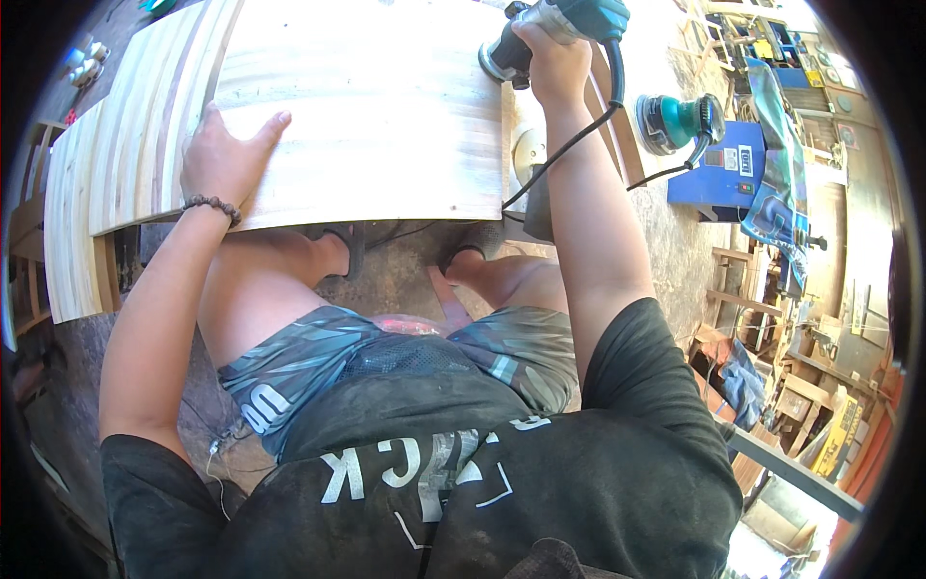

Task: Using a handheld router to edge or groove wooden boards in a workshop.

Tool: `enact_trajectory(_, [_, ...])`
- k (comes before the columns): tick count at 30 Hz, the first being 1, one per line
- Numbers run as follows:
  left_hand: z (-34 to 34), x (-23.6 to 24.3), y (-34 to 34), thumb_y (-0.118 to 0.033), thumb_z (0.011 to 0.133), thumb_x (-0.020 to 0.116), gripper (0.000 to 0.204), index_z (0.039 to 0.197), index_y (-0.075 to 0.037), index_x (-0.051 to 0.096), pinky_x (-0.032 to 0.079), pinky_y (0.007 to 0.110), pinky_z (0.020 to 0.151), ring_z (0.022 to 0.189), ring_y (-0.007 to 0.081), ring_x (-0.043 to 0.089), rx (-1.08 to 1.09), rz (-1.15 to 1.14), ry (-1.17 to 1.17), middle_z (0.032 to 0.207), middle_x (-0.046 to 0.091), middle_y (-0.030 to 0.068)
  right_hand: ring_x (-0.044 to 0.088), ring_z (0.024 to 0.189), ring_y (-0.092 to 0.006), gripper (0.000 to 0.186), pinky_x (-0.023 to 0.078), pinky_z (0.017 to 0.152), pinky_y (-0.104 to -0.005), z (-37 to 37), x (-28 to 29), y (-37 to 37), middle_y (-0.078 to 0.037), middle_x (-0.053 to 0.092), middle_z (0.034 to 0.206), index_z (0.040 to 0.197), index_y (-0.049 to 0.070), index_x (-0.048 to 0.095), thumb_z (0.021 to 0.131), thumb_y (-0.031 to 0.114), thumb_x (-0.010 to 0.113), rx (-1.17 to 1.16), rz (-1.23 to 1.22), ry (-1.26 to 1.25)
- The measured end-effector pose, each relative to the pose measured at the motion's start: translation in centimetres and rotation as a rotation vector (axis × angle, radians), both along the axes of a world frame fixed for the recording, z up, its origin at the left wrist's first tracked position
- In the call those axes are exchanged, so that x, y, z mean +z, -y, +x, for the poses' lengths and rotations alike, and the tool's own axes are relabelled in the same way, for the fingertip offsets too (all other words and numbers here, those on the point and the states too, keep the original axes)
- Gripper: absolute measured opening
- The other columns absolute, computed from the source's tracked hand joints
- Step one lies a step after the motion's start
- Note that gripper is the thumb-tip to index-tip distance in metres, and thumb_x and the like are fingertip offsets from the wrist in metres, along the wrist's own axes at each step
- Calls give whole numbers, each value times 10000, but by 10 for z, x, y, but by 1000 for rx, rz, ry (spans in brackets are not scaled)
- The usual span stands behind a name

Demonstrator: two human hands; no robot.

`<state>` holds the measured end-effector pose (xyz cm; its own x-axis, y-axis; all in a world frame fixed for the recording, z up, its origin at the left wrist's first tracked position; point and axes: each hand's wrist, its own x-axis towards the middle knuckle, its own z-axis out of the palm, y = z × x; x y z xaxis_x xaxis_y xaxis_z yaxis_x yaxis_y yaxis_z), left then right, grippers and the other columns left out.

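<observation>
A wide, pale wooden panel [386, 145] made of joined strips lies before me, its near edge above my knees. My left hand [224, 159] rests flat on its left part, thumb spread out, holding nothing. At the panel's far right corner, my right hand [559, 69] is wrapped round a teal and grey angle grinder [588, 15]. The grinder's round disc [497, 64] is at the panel's right edge; whether it touches the wood I cannot tell. A black power cord [583, 121] runs from the grinder back across my right forearm. Glare washes out the panel's far middle.
Striped boards [72, 207] lie under the panel at the left. Right of my forearm sits a green orbital sander [675, 124], with a blue machine [719, 176] beyond it. Wood scraps [805, 400] crowd the right side. My feet are below the panel's near edge.
</observation>
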<state>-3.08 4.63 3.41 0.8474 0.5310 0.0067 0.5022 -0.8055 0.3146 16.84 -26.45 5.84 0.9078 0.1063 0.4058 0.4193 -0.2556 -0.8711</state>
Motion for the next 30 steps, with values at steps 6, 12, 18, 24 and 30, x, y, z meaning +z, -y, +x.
enact_trajectory(6, [1,-5,1,-670,771,711,937,1307,75,526,526,458,910,1057,419,661,12,25,9,1119,671,297,622,787,-124,48,480,742,-287,0,9,-1,-29,653,804,778,-20,652,786,20,678,105,3,51])
enact_trajectory(12, [2,-6,0,-661,776,710,938,1318,80,519,525,454,914,1067,412,661,12,9,16,1128,670,295,611,796,-115,56,469,745,-277,6,8,0,-27,645,804,776,-21,648,821,12,646,178,-43,117])
enact_trajectory(18, [1,0,1,-668,774,708,967,1342,88,503,519,454,931,1085,409,655,13,-45,-8,1146,666,294,602,782,-121,48,464,737,-278,10,5,-3,-27,639,801,775,-16,645,818,4,641,196,30,72])
enact_trajectory(24, [2,2,4,-673,766,709,990,1359,89,495,517,448,938,1100,400,651,27,-32,-22,1161,661,293,591,763,-120,38,463,713,-279,12,6,-2,-21,629,787,781,-2,633,814,15,642,216,65,21])
enact_trajectory(30, [3,1,3,-668,768,708,986,1362,89,494,515,447,942,1107,398,649,33,-60,-28,1176,656,294,595,745,-120,47,465,667,-276,13,9,-7,-27,632,792,829,8,636,812,48,655,217,120,-11])
